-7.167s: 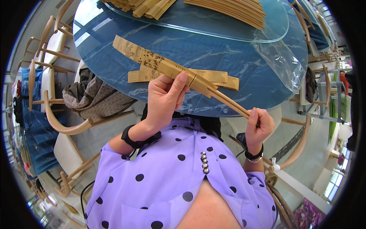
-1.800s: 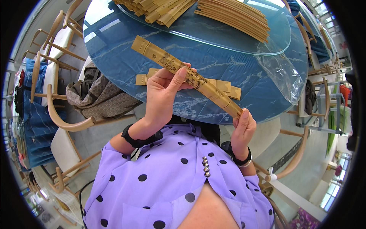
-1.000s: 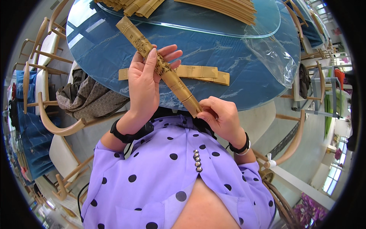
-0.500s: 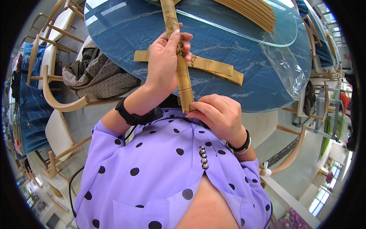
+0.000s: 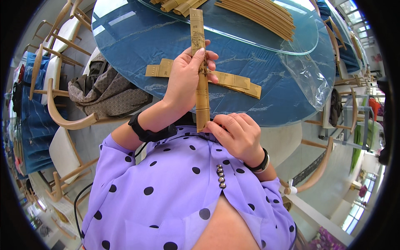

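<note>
Nearest, just this side of the blue table's [image 5: 271, 110] near edge, the right hand [image 5: 238, 136] pinches the lower corner of a printed tan paper sleeve [image 5: 202, 100] between thumb and forefinger. The sleeve runs from there out over the table, and farther along it the left hand [image 5: 188, 77] grips its middle, thumb on top and fingers curled behind. The hands are apart, joined only by the sleeve

It looks light, its paper thin and easily creased; any stiffness would come from whatever is inside, which is hidden. The surface seems smooth enough to slide under a loose thumb. The middle would give a secure hold, while the lower end calls for a gentle fingertip pinch

Beyond the hands, on the near part of the table, lie overlapping flat sleeves [image 5: 236, 81], with clear plastic film [image 5: 306, 77] toward the table's right edge. On the table's far part, a glass disc [image 5: 246, 36] carries a pile of printed sleeves [image 5: 180, 6] and a row of slim tan sticks [image 5: 260, 16]

In the earliest frame two bare sticks jutted from the slanted sleeve; now none show, and the sleeve points almost straight away from the body
</note>
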Tool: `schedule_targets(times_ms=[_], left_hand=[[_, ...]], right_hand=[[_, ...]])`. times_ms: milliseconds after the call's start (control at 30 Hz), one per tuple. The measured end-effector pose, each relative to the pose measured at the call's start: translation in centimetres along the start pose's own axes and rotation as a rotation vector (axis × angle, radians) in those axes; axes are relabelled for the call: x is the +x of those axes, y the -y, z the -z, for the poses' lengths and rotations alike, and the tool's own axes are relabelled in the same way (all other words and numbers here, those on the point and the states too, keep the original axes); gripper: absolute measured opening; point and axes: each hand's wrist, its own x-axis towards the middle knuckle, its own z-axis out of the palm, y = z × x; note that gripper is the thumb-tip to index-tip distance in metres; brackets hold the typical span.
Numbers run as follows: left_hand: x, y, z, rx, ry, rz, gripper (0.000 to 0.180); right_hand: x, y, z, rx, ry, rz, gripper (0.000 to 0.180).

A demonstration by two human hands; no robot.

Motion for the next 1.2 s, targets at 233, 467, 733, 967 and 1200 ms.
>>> schedule_targets(times_ms=[233,467,733,967,1200], left_hand=[[0.2,-0.2,-0.2,-0.028,0.000,0.021,0.034],[0.2,0.0,-0.3,-0.044,-0.031,0.044,0.033],[-0.1,0.3,-0.4,-0.064,-0.022,0.022,0.033],[-1.2,0.0,-1.3,-0.017,0.033,0.047,0.034],[5.2,-8.4,0.5,0.472,0.200,-0.046,0.019]], right_hand=[[0.0,0.2,0.0,-0.152,0.037,0.190,0.025],[0.2,-0.5,0.1,-0.159,0.045,0.208,0.028],[0.0,-0.8,0.2,-0.158,0.049,0.141,0.033],[1.0,-1.1,0.1,-0.147,0.022,0.097,0.031],[1.1,-2.4,1.5,-0.023,-0.167,-0.075,0.041]])
